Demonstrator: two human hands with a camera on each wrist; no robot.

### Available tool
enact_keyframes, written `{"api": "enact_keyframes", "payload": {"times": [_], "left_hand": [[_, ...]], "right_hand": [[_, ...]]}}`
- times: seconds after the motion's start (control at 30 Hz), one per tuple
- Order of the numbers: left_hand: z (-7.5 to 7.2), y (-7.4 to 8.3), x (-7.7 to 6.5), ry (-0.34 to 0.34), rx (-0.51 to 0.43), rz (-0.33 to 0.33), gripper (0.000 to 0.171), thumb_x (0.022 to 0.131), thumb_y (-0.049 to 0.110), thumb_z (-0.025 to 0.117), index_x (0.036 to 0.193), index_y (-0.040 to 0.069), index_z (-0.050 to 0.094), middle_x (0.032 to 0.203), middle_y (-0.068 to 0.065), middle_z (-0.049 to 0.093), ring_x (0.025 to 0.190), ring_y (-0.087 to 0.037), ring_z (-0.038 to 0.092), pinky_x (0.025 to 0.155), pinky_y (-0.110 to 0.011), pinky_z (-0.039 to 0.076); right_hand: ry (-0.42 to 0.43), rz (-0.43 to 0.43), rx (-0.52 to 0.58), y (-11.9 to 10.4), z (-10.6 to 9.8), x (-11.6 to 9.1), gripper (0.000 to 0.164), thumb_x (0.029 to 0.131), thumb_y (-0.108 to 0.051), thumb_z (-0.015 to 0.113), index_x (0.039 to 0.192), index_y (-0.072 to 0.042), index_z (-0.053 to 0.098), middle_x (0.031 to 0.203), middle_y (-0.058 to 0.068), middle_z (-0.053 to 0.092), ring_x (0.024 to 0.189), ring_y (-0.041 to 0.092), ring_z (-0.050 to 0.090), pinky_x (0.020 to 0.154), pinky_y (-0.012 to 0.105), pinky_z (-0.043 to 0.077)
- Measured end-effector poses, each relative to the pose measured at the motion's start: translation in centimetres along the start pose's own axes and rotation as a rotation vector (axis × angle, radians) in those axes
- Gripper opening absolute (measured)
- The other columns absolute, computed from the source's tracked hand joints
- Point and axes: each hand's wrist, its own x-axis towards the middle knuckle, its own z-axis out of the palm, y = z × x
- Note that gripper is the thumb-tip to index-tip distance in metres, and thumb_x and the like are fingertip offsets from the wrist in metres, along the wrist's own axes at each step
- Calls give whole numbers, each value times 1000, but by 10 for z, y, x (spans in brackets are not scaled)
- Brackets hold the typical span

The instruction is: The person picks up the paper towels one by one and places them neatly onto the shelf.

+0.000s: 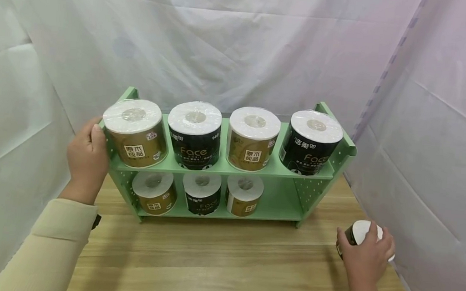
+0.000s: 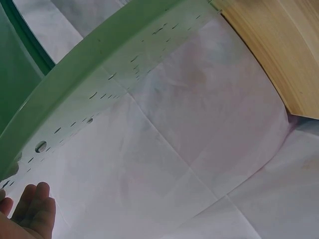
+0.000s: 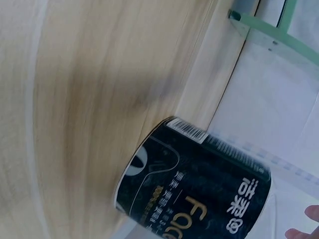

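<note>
A green two-tier shelf [image 1: 251,175] carries plastic-wrapped toilet paper rolls in gold and black. My left hand [image 1: 88,152] grips the shelf's left side at the upper tier, beside a gold toilet paper roll [image 1: 137,133]. In the left wrist view, the fingers of that hand [image 2: 35,211] show at the lower left, near the perforated side panel [image 2: 99,89]. At the right, my right hand [image 1: 365,256] holds a black toilet paper roll [image 3: 199,184] from above, fingers spread over its white top. That roll stands out from the shelf, near the wall sheet.
Also on the upper tier are a black roll [image 1: 194,138], a gold roll [image 1: 253,140] and a black roll [image 1: 311,145]. Three smaller-looking rolls line the lower tier [image 1: 279,204], left of its bare right end. White sheets [image 1: 224,49] enclose the wooden table [image 1: 207,262].
</note>
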Motion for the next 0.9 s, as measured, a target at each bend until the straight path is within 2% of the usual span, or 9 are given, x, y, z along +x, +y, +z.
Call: {"api": "enact_keyframes", "payload": {"times": [0.2,0.5,0.63,0.9], "left_hand": [[-1,0,0,0,2,-13,47,99,28,30,128,6,60,122,-20,62,103,-34,54,91,-55,42],[0,0,0,20,-1,3,46,99,29,32,125,5,62,119,-21,63,100,-35,55,89,-54,41],[1,0,0,22,-1,5,46,99,29,32,125,5,62,118,-21,63,98,-34,54,87,-53,41],[1,0,1,30,4,1,45,99,28,32,124,6,63,118,-19,64,97,-33,54,86,-52,41]], "right_hand": [[-33,57,3,6,-4,3,92,80,-39,73,149,1,27,151,28,18,139,47,12,95,70,29],[-45,139,19,17,-8,7,99,78,-42,73,150,0,20,152,26,17,140,46,12,88,74,32],[-43,146,8,23,-7,7,99,78,-41,73,149,1,19,150,28,18,138,48,14,86,75,33],[-54,173,25,30,-8,7,103,77,-40,74,149,4,15,149,30,17,137,49,14,89,74,31]]}}
